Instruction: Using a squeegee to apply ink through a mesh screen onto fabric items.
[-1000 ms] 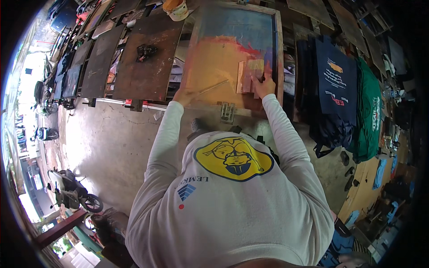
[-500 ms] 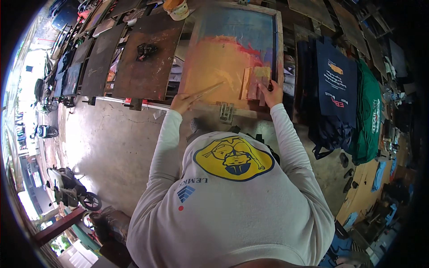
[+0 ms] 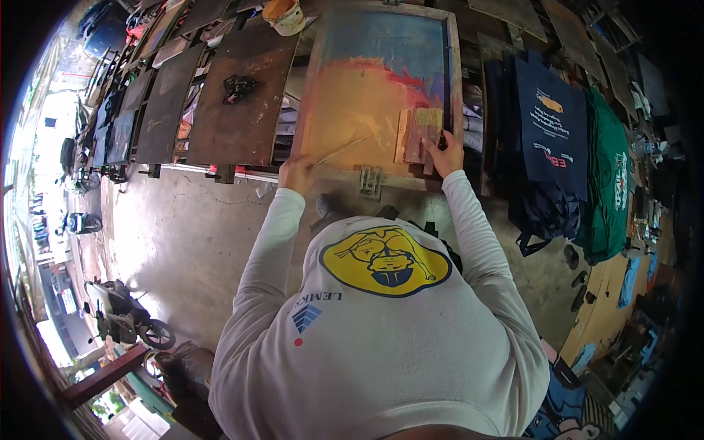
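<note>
My left hand (image 3: 295,173) is closed on a thin pale stick (image 3: 339,149) at the lower-left edge of a screen frame (image 3: 454,66), whose mesh (image 3: 352,95) is smeared yellow, red and blue. At the frame's lower right, my right hand (image 3: 447,156) grips a stack of paint-stained wooden squeegees (image 3: 421,132) lying on the mesh; their undersides are hidden. A metal hinge clamp (image 3: 371,181) is at the middle of the frame's near edge.
Dark platen boards (image 3: 242,117) run leftward, one bearing a black crumpled item (image 3: 238,89). A paint bucket (image 3: 284,16) stands beyond. Navy bags (image 3: 543,132) and green bags (image 3: 609,176) lie at right. Motorbikes (image 3: 121,315) are on the left of the concrete floor (image 3: 183,235).
Compared with a second ago, my right hand and the squeegees have moved down and right. My left hand, with the stick, has shifted slightly down.
</note>
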Available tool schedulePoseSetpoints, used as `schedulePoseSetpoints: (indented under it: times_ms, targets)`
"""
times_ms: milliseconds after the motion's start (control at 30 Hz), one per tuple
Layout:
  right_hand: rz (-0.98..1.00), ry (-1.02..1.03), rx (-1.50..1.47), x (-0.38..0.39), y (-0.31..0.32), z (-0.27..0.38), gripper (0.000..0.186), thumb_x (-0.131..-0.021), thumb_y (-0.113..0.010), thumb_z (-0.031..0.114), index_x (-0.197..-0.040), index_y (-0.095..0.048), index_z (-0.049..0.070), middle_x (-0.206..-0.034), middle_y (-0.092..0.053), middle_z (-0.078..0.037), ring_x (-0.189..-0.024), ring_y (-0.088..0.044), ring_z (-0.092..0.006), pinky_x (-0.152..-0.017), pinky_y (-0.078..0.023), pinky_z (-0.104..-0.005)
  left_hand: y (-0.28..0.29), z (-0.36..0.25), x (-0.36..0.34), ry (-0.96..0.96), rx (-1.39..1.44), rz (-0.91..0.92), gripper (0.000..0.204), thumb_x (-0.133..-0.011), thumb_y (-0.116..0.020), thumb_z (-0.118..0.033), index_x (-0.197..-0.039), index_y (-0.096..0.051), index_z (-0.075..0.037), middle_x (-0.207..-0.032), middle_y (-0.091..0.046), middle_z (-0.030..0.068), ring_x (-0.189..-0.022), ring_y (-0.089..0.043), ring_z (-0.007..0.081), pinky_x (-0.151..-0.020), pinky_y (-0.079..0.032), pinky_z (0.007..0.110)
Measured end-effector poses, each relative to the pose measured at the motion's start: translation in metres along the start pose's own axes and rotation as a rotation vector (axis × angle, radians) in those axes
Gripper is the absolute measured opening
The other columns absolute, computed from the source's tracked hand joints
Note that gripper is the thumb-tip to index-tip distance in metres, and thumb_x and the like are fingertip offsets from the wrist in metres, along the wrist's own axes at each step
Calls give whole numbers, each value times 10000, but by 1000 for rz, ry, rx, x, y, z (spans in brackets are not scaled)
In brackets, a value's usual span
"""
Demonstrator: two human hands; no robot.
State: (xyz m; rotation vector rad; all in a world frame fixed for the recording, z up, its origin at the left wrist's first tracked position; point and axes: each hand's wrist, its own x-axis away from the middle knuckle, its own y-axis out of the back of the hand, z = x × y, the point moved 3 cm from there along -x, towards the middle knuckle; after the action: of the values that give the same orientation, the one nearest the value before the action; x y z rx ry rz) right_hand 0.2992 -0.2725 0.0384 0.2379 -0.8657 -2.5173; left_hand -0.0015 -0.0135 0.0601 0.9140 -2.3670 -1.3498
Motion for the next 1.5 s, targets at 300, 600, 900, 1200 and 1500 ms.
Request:
schedulePoseSetpoints:
  times_ms: [300,600,900,1200,1500]
  targets:
    - [-36,11,-107,1,1,0,645,-750,-825,360,-1225,-608,-18,-1144,-669,-227,-1023,-670,-309,-908,-515,-369,-14,27,9,130,182,17,158,-789,-768,-194,-892,-750,-75,-746,-705,138,-667,-696,289,-648,-544,347]
    - [-141,137,-144,1,-2,-24,530,-762,-819,281,-1188,-636,25,-1150,-671,-186,-1033,-668,-321,-902,-525,-369,-18,15,13,197,343,17,219,-846,-766,-200,-906,-738,9,-744,-722,70,-633,-641,92,-616,-513,235]
    - [-405,192,-464,15,-10,-27,174,-864,-701,42,-1020,-679,-34,-979,-711,-97,-901,-683,-156,-801,-548,-275,-18,-2,13,541,902,226,248,-928,-684,-218,-981,-704,23,-791,-702,66,-567,-577,81,-533,-462,224]
    - [-233,135,-367,36,-5,21,102,-898,-666,58,-982,-662,1,-879,-681,-47,-776,-653,-113,-694,-532,-247,-8,-27,31,664,1473,157,180,-924,-646,-121,-1052,-685,-1,-899,-686,63,-696,-603,112,-657,-527,285]
    - [652,-162,-845,72,-89,136,225,-918,-684,150,-1080,-672,-6,-848,-669,-24,-702,-615,-85,-601,-495,-223,10,-37,0,450,1321,253,259,-951,-609,-91,-1178,-651,24,-972,-689,62,-778,-624,111,-699,-522,244]
